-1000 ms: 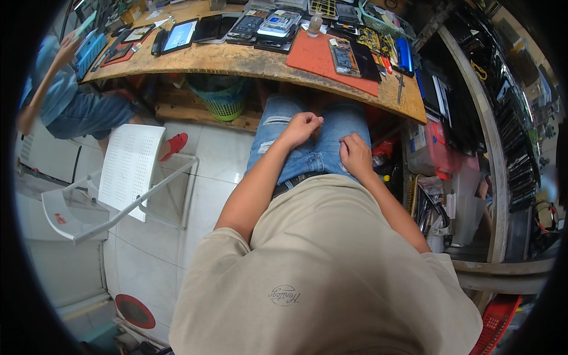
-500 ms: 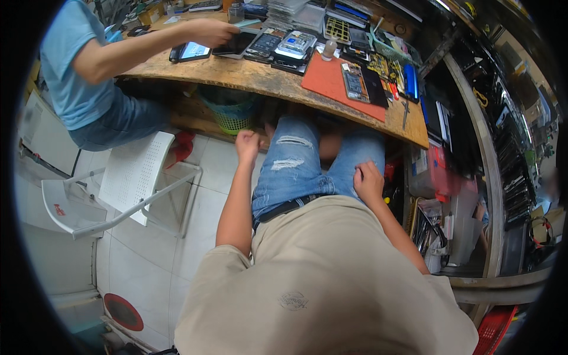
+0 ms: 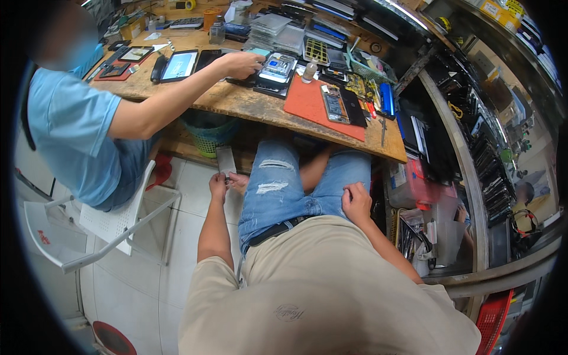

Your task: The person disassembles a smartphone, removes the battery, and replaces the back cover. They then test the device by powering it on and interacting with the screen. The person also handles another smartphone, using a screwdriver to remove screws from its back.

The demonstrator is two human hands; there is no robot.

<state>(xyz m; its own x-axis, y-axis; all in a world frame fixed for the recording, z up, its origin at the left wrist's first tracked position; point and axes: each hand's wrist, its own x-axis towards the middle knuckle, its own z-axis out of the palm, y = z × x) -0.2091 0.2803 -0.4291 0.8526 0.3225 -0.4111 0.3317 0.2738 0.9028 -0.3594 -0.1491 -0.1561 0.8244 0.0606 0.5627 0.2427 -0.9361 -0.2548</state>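
Head view. Left of centre in the frame, the left hand [image 3: 218, 187] hangs just beside the outer edge of the blue jeans [image 3: 277, 173]; it is no longer above the lap, as it is a second earlier. Its fingers are drawn in closely. A grey flat piece [image 3: 225, 160], not visible at this spot in the earlier pictures, shows directly above the fingertips; whether they grip it cannot be told. The right hand [image 3: 356, 201], right of centre, remains on the right thigh, fingers loosely curled, with nothing visible in them.

At upper centre, a co-worker's hand [image 3: 241, 64] now reaches farther right along the wooden bench [image 3: 378, 147], next to the stacked devices [image 3: 277, 68]; its grip is unclear. The opened phone [image 3: 335, 105] lies unmoved on the red mat [image 3: 303, 100], well apart from both of the wearer's hands. The change thus appears to place the left hand's activity below the bench, near the green basket [image 3: 207, 142], rather than among the devices.
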